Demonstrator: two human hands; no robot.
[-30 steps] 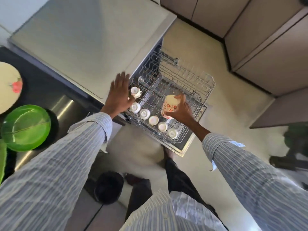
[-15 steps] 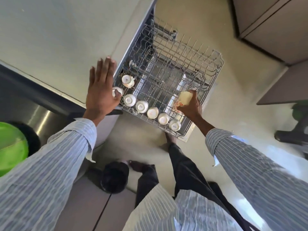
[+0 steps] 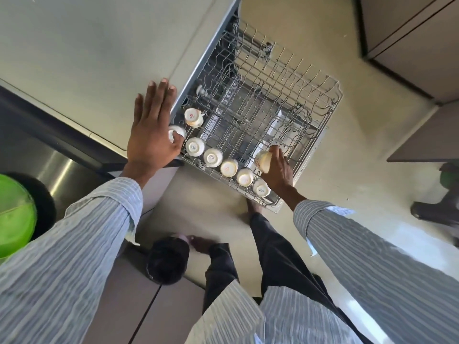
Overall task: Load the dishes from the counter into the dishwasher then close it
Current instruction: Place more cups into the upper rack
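The wire dishwasher rack [image 3: 332, 100] is pulled out below the counter. Several white cups stand upside down in a row along its near edge [image 3: 212, 157]. My right hand [image 3: 279, 170] grips a cream cup with a red flower print [image 3: 262, 160], held tilted low over the rack's near right corner, beside the last cup in the row [image 3: 260, 187]. My left hand [image 3: 151, 131] lies flat with straight fingers on the counter's edge [image 3: 82, 70], its thumb over one upturned cup [image 3: 176, 132].
A green plate [image 3: 13, 214] sits at the left by a steel sink [image 3: 53, 170]. Grey cabinets [image 3: 409, 40] line the far right. My legs and feet stand on the beige floor [image 3: 347, 170] just in front of the rack.
My right hand has lowered the flower cup from above the rack's middle toward its near right corner, tilting it. The left hand has stayed on the counter edge; the view has moved closer.
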